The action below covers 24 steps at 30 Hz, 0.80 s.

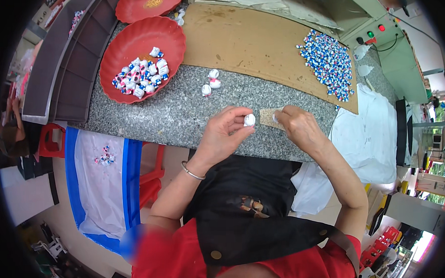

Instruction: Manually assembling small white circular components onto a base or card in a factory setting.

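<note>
Near the table's front edge, my left hand [225, 131] pinches a small white figurine [250, 120] between thumb and fingers. To its right, the fingers of my right hand [300, 128] are closed down at the end of a small tan, speckled rectangular piece [268, 117] lying on the granite tabletop. A bit of white shows at those fingertips, too covered to name. Beyond my left hand stand a few loose white figurines [206, 90] with pink touches. A red scalloped bowl [112, 52] at the left holds several white figurines [141, 75] with blue and pink parts.
A pile of small blue-and-white pieces [326, 62] lies on the cardboard sheet [243, 40] at the far right, below a green machine [401, 59]. Grey trays [72, 61] stand left. A blue crate [131, 184] lined with white sits lower left; white sheeting [364, 139] drapes right.
</note>
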{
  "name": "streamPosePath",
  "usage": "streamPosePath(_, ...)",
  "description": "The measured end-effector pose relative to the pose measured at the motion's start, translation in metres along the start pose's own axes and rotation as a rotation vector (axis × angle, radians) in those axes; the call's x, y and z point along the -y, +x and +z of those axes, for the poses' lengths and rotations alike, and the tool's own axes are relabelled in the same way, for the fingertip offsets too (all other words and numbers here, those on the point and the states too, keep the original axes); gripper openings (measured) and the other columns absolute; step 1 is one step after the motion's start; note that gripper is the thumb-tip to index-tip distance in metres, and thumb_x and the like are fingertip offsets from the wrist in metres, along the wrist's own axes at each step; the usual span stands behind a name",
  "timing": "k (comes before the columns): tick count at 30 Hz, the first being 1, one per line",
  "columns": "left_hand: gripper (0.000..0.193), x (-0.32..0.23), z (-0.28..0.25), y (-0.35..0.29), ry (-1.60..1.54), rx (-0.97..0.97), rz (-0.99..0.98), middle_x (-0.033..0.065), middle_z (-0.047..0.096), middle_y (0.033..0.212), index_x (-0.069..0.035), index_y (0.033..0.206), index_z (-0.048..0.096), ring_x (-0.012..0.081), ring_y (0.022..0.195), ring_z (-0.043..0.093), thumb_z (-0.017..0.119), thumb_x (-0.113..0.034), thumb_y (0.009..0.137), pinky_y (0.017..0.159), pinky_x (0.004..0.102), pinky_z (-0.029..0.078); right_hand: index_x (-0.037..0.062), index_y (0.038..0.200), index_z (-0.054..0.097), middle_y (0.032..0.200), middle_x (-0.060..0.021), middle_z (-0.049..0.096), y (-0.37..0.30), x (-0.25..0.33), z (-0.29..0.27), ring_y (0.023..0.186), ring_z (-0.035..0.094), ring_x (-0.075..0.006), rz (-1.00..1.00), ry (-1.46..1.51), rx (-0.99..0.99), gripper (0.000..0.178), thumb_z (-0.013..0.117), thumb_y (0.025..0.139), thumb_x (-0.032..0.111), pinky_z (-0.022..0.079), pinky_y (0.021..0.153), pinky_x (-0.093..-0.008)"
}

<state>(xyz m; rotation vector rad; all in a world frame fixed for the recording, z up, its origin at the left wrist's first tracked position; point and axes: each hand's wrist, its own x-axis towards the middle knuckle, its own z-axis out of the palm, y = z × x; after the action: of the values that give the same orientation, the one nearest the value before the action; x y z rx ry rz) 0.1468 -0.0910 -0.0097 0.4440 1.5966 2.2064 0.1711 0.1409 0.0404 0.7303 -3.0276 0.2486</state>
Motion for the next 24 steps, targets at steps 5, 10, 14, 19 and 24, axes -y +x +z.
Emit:
streamPosePath(5,0.033,0.008,0.015,0.007,0.215,-0.004,0.099,0.0064,0.059,0.109,0.001,0.113,0.061,0.0143,0.097,0.065,0.068,0.009,0.082,0.086,0.0263,0.056,0.0004,0.098,0.068,0.081,-0.0142,0.062,-0.012,-0.001,0.006,0.071,0.063,-0.0302,0.093,0.123,-0.155,0.016,0.066,0.082,0.002,0.051,0.061,-0.038)
streamPosePath(10,0.031,0.017,0.026,0.013,0.347,-0.018,0.234,0.0098,0.061,0.111,0.002,0.11,0.063,0.0165,0.095,0.066,0.069,0.007,0.08,0.082,0.0274,0.058,0.0003,0.105,0.07,0.083,-0.0098,0.066,-0.022,0.011,0.005,0.073,0.065,-0.018,0.449,0.809,-0.281,0.019,0.067,0.088,0.007,0.052,0.065,-0.0288)
streamPosePath(14,0.032,0.02,0.036,0.015,0.428,0.024,0.349,0.0107,0.062,0.11,0.001,0.111,0.063,0.0166,0.093,0.066,0.07,0.007,0.08,0.079,0.0275,0.059,-0.0009,0.107,0.071,0.079,-0.0044,0.066,-0.024,0.017,0.002,0.073,0.062,-0.0094,0.732,1.388,-0.215,0.019,0.065,0.092,0.009,0.052,0.065,-0.0248)
streamPosePath(19,0.032,0.004,0.026,0.015,0.321,0.266,0.06,0.0099,0.066,0.102,0.001,0.119,0.064,0.013,0.089,0.066,0.066,-0.001,0.088,0.072,0.0254,0.057,0.0003,0.105,0.072,0.078,-0.0051,0.066,-0.031,0.026,-0.007,0.071,0.063,-0.0107,0.645,1.301,-0.177,0.017,0.067,0.089,0.004,0.051,0.063,-0.0238)
streamPosePath(24,0.025,0.003,0.024,0.008,-0.014,0.309,-0.185,0.0103,0.069,0.093,0.004,0.118,0.064,0.0122,0.079,0.067,0.057,-0.007,0.096,0.068,0.0246,0.056,0.0001,0.105,0.072,0.081,-0.0073,0.067,-0.03,0.037,-0.013,0.07,0.064,-0.0113,0.31,0.866,-0.194,0.018,0.067,0.088,0.003,0.052,0.062,-0.0233)
